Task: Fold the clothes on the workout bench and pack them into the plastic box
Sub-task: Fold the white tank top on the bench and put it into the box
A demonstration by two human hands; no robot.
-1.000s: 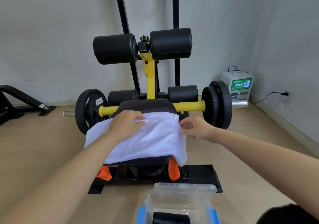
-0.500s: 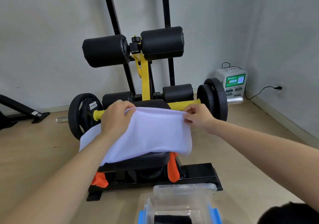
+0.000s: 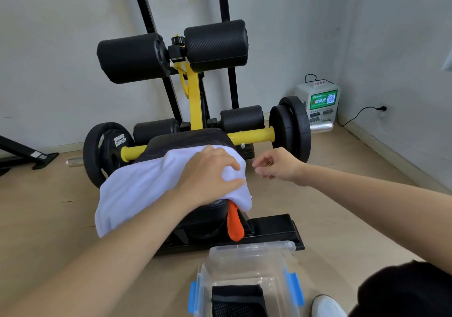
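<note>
A white garment (image 3: 141, 189) lies draped over the black workout bench (image 3: 186, 139) and hangs off its left side. My left hand (image 3: 210, 175) lies on the garment's right part, with thumb and fingers bunching the cloth. Just to the right of the cloth my right hand (image 3: 278, 165) hovers with loosely curled fingers, holding nothing. An orange cloth (image 3: 234, 224) hangs below the bench's near end. The clear plastic box (image 3: 244, 255) with blue latches stands on the floor in front, with a folded black garment (image 3: 237, 299) inside.
Black weight plates (image 3: 291, 128) sit on a yellow bar (image 3: 254, 136) behind the bench, with roller pads (image 3: 215, 45) above. A white charging station (image 3: 318, 104) stands by the right wall. My white shoe (image 3: 327, 307) is next to the box.
Both hands held the white garment's far edge lifted. Now my right hand has let go, and my left hand has moved right and down onto the cloth.
</note>
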